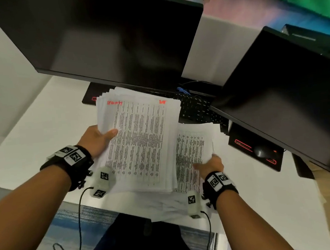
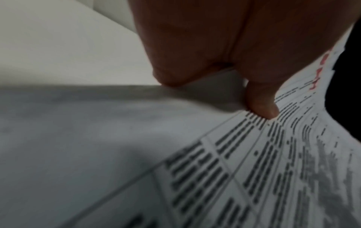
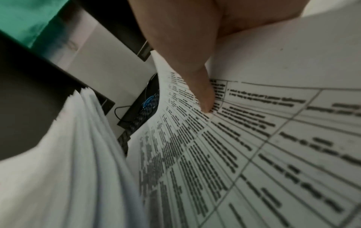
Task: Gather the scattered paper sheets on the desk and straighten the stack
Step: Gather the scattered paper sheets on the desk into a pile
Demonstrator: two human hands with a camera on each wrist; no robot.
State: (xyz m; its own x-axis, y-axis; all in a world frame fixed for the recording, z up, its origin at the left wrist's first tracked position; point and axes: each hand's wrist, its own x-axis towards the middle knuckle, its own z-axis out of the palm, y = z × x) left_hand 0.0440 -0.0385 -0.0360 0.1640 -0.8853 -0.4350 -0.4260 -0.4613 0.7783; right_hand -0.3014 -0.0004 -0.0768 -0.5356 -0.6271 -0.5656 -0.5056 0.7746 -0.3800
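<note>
Roughly midway, the left hand (image 1: 96,140) grips a gathered, uneven stack (image 1: 141,138) above the desk (image 1: 41,124), while the right hand (image 1: 210,165) pinches loose sheets (image 1: 193,142) at three o'clock, unmerged.

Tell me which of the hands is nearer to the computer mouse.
The right. The right hand grips papers just beside the computer mouse; the left hand holds the paper stack across the desk.

printed paper stack (image 1: 139,138) lifted, second stack (image 1: 192,154) beside
</note>
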